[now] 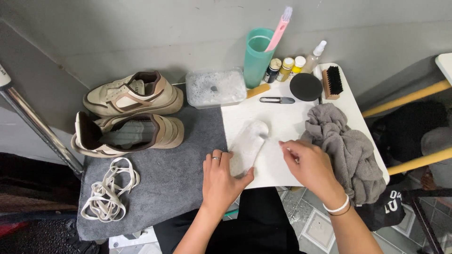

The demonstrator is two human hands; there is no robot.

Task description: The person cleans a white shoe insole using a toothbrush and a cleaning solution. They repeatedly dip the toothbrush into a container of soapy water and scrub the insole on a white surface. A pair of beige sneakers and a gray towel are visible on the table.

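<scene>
Insole [248, 143] lies on the white table [282, 117] between our hands: our left hand [220, 181] presses flat on its near end, fingers spread, while our right hand [308, 164] hovers beside it, fingers pinched, on what we cannot tell. Left of our hands, both shoes [129, 115] sit unlaced and the laces [109, 190] lie loose. Beyond our hands, the tub [215, 88] of suds and the brush [333, 82] stand untouched.
</scene>
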